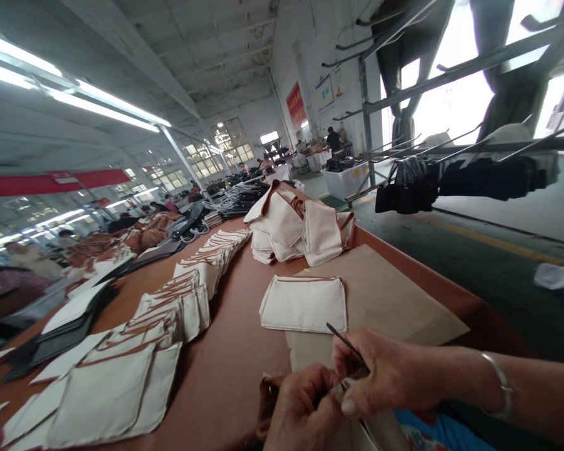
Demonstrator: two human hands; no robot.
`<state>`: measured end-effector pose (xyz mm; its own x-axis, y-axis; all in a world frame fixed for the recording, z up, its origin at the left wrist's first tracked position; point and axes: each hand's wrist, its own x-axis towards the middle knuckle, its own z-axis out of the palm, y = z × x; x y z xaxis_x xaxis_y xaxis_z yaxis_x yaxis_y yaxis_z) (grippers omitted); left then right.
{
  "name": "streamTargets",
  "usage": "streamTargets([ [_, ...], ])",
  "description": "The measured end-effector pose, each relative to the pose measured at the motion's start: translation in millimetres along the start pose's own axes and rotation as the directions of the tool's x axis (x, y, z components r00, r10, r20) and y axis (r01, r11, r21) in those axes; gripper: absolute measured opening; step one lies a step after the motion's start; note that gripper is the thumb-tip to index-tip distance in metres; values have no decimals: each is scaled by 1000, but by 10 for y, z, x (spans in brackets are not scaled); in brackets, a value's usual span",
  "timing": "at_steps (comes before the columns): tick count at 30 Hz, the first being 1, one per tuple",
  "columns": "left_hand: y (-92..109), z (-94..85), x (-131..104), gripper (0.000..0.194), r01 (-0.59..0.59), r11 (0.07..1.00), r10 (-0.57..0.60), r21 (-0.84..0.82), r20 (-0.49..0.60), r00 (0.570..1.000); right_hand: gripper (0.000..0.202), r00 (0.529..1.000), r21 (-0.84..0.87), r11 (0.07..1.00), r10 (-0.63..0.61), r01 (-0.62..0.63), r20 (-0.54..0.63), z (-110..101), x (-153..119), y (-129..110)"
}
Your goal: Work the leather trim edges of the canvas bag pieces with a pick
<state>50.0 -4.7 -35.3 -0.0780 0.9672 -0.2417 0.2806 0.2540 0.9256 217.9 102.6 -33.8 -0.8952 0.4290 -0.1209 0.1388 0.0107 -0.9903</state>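
Note:
At the near edge of the table, my left hand (305, 407) is closed on a cream fabric piece (376, 432) with brown trim, partly hidden below the hands. My right hand (395, 373) is closed around a thin dark pointed tool (344, 340); its tip sticks out up and to the left, and its exact kind does not show. The fingertips of both hands meet over the fabric, where a small metallic glint shows. Just beyond them, a flat cream pouch (304, 304) with a brown-edged top lies partly on a sheet of brown cardboard (380, 297).
A long overlapping row of cream pouches (108, 391) runs along the left of the brown table (225, 357). A loose pile of pouches (286, 225) lies ahead. Black pieces (61, 335) sit farther left. On the right stands a metal rack (366, 106) hung with black bags (407, 188).

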Motion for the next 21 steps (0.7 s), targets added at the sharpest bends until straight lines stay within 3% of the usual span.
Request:
streamTargets([
  [3, -16, 10, 17, 29, 40, 999, -40, -32, 10, 999, 21, 996, -44, 995, 89, -88, 9, -33, 8, 19],
  [7, -57, 14, 52, 39, 62, 997, -61, -52, 33, 998, 20, 966, 72, 963, 257, -259, 36, -43, 41, 74],
  [9, -58, 13, 72, 44, 39, 997, -35, -71, 51, 998, 19, 963, 108, 957, 270, -270, 12, -35, 45, 88],
  [13, 9, 38, 91, 40, 55, 998, -55, -13, 5, 998, 19, 972, 48, 973, 229, -226, -57, -15, 12, 82],
  [16, 83, 79, 91, 35, 75, 993, -75, 89, -5, 997, 13, 988, -68, 992, 96, -105, -124, 16, -25, 86],
  [19, 86, 115, 96, 35, 11, 981, -5, 196, -32, 999, 12, 980, -135, 991, -32, 6, -196, 71, -50, 135],
  [21, 25, 122, 101, 29, -43, 974, 61, 220, -76, 995, 16, 968, -142, 990, -54, 20, -243, 108, -62, 183],
])
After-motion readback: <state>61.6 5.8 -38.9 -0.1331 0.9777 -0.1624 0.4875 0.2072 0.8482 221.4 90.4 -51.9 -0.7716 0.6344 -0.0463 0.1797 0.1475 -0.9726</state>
